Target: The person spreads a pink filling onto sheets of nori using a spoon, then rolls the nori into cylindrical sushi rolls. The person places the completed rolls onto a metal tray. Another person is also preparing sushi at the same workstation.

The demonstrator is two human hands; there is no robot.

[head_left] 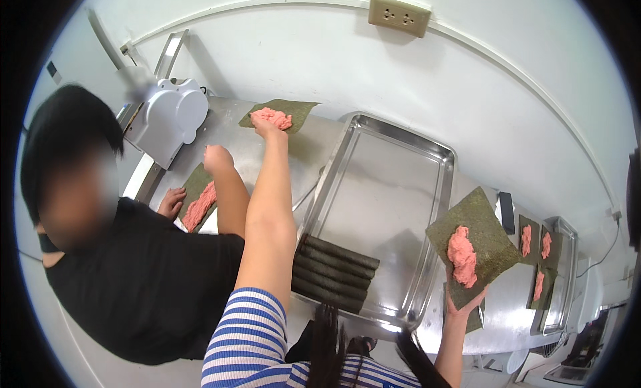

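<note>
White wall (280,47) is curving behind a steel table (230,124), an outlet (399,17) sitting high on it. At far left, a co-worker in a black shirt (133,274) is leaning toward the table, near a pale machine (177,114) that is standing at the back. One of that person's hands (172,202) is resting beside a dark green sheet (193,183) bearing pink paste, while the other is hovering nearby, loosely closed.

Next, the wearer's left hand (269,129) is reaching far across, touching the near edge of another sheet (300,114) and its paste (277,119); its fingers are bending there, partly hidden, so I cannot tell how far they are closing.

At centre, a large metal tray (380,181) is lying on the table, with several dark rolls (334,271) lying side by side in its near left corner.

Right of it, the right hand (467,306) is holding up a tilted sheet (484,214) by its lower corner, thumb and fingers closing around it; a lump of paste is sitting on top. Beyond, a dark phone (506,212) is lying behind this sheet, and farther right three smaller-looking pasted sheets (529,258) are lying near a second tray (572,254).
</note>
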